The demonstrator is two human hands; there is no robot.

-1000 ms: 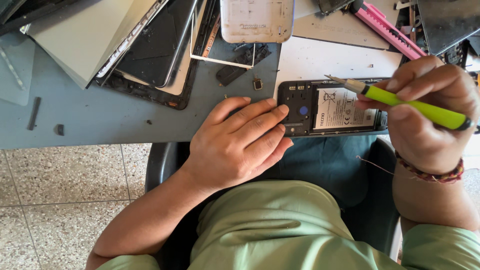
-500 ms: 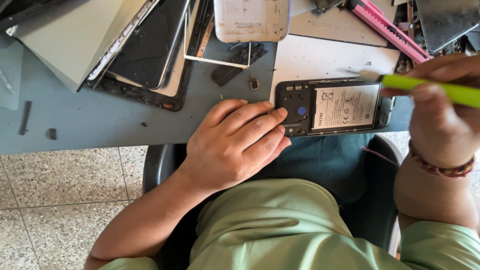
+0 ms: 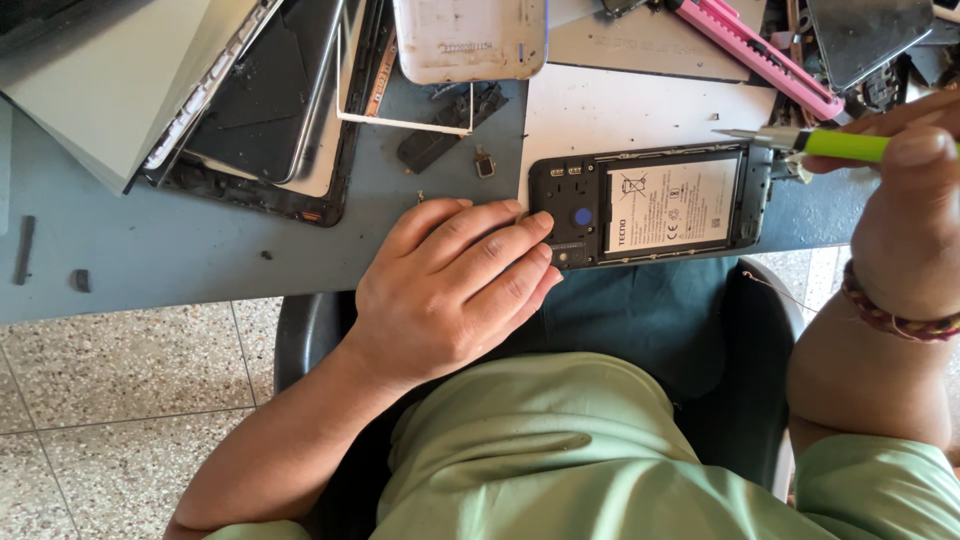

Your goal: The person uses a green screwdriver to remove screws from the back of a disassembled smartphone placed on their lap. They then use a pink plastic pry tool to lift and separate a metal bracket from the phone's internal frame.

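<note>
Where tiles show, grey table [image 3: 150, 270] (cluttered) ends.

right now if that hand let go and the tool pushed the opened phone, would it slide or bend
The opened phone would probably slide: it lies flat on smooth tabletop, its near edge at the table's rim. It looks stiff, a rigid frame holding a battery, so bending seems unlikely. Only the left hand pins one end, while the green tool in the right hand meets the other.

Opened phone [image 3: 655, 205] on table edge [image 3: 180, 270], stacked panels [image 3: 200, 90] left, cutter [image 3: 760, 55] behind
</note>
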